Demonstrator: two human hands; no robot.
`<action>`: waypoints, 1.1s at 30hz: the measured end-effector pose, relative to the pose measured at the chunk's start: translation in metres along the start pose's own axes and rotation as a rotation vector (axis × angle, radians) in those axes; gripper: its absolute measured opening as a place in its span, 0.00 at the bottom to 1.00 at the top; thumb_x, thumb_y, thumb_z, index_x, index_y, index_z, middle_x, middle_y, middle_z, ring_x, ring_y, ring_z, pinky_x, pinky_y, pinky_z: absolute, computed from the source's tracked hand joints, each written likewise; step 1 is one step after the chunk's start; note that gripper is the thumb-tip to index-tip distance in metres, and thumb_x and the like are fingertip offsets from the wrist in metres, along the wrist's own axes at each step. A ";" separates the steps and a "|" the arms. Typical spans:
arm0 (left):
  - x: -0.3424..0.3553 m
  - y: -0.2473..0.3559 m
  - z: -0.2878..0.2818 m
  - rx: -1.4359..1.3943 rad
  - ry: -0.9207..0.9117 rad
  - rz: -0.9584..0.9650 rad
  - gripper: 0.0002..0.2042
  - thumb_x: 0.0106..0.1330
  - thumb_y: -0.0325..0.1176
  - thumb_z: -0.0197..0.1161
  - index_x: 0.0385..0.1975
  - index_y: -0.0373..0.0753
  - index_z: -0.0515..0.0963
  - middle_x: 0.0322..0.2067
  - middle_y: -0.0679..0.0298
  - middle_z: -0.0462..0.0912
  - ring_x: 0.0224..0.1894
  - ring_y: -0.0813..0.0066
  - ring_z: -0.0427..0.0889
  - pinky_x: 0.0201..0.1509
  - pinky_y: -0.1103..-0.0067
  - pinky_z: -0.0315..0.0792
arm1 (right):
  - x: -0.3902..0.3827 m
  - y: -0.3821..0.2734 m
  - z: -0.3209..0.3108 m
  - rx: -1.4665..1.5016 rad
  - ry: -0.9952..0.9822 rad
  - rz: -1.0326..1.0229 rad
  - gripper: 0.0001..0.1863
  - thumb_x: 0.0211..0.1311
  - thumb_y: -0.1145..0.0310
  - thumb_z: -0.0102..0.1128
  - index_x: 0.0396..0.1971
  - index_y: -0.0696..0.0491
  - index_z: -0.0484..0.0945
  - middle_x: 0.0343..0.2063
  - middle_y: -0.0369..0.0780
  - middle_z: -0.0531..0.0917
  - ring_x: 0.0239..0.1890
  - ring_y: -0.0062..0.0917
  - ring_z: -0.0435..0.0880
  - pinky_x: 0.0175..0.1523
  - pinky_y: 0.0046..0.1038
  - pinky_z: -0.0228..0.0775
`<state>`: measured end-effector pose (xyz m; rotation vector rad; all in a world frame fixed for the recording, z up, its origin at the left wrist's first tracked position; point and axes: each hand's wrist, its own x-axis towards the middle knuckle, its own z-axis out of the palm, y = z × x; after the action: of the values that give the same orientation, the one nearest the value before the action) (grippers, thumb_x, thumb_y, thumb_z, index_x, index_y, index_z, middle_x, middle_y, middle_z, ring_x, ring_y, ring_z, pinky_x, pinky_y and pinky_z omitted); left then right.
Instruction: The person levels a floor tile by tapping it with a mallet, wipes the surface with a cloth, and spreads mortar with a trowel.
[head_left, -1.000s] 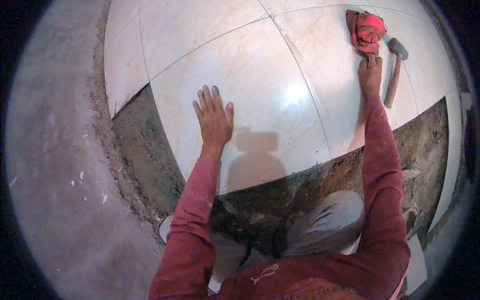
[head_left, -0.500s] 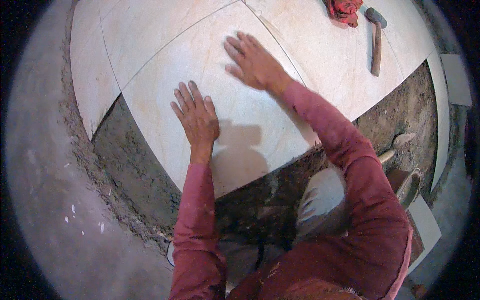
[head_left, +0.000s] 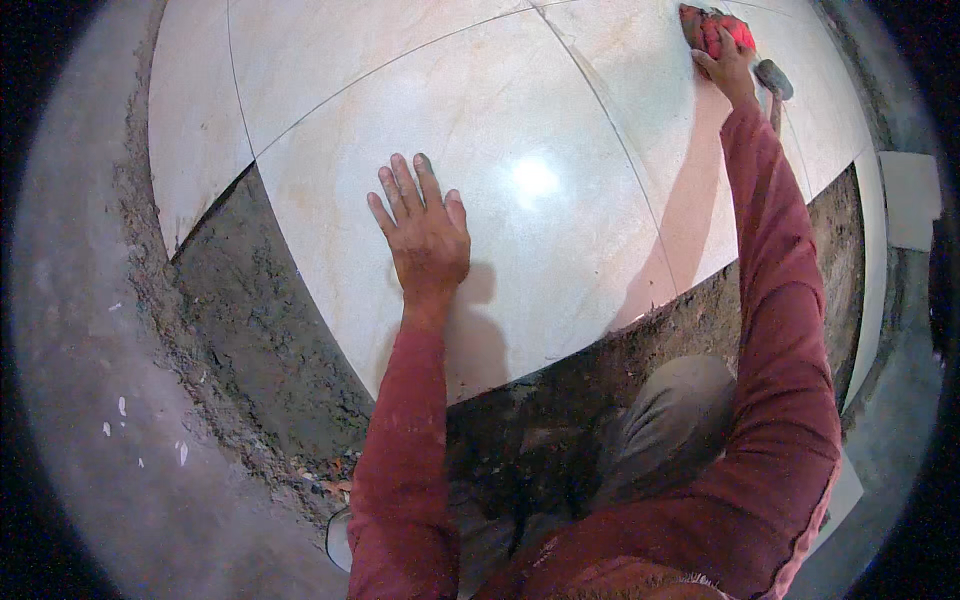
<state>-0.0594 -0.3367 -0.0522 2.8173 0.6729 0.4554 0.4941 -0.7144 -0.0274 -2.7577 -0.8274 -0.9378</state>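
Observation:
My left hand lies flat with fingers spread on a large cream floor tile. At the upper right, my right hand reaches across the neighbouring tile, its fingers closed over a crumpled red cloth. Just right of that hand rests a mallet with a dark head. My right forearm covers most of its wooden handle.
Rough dark mortar or soil borders the tile at the left and along its near edge. Grey concrete floor spreads out on the far left. Pale tile pieces lie at the right. My bent knee is close to the near edge.
My right hand has left the tile's middle and gone right and away, onto the red cloth. The left hand stays on the tile. The view has shifted slightly.

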 end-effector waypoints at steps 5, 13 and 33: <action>-0.014 -0.045 -0.021 0.229 -0.116 -0.107 0.31 0.78 0.44 0.49 0.76 0.32 0.58 0.77 0.41 0.54 0.80 0.42 0.50 0.80 0.47 0.44 | 0.012 -0.173 0.038 0.655 -0.299 -0.057 0.25 0.59 0.55 0.71 0.56 0.45 0.79 0.62 0.53 0.75 0.57 0.51 0.80 0.56 0.44 0.78; -0.010 -0.033 -0.011 0.182 -0.080 -0.079 0.32 0.77 0.43 0.53 0.76 0.34 0.58 0.77 0.44 0.54 0.79 0.45 0.52 0.80 0.48 0.45 | 0.099 -0.381 -0.029 0.319 -0.450 -0.277 0.34 0.61 0.49 0.70 0.65 0.44 0.73 0.58 0.42 0.80 0.62 0.41 0.77 0.65 0.41 0.72; -0.011 -0.035 -0.019 0.164 -0.056 -0.088 0.31 0.78 0.45 0.51 0.76 0.34 0.59 0.77 0.43 0.54 0.79 0.43 0.52 0.80 0.47 0.44 | -0.274 -0.227 -0.329 0.431 -1.118 -0.246 0.16 0.51 0.66 0.72 0.42 0.44 0.86 0.57 0.44 0.78 0.62 0.49 0.76 0.61 0.46 0.75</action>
<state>-0.0895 -0.3084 -0.0466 2.9245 0.8554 0.3178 0.0180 -0.7386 0.0590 -2.6281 -1.2805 0.8293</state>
